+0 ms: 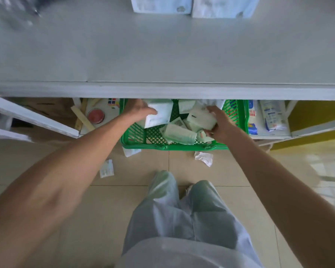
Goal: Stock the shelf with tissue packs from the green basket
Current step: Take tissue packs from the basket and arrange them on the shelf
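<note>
The green basket (pixel 135 141) stands on the floor, partly under the grey shelf (pixel 162 55), and holds several pale green and white tissue packs. My left hand (pixel 138 109) reaches into its left side and grips a white tissue pack (pixel 158 118). My right hand (pixel 218 122) is closed around a pale green tissue pack (pixel 200 118) on the right side. Another pale green pack (pixel 179 134) lies loose in the basket's front. Two blue-white packs (pixel 191 6) stand at the back of the shelf.
Paper scraps (pixel 203 158) and a small packet (pixel 106 168) lie on the tiled floor in front of the basket. Left of it are wooden sticks, a red lid (pixel 95 115) and a puzzle cube. Packaged goods (pixel 272 115) sit on a low shelf to the right.
</note>
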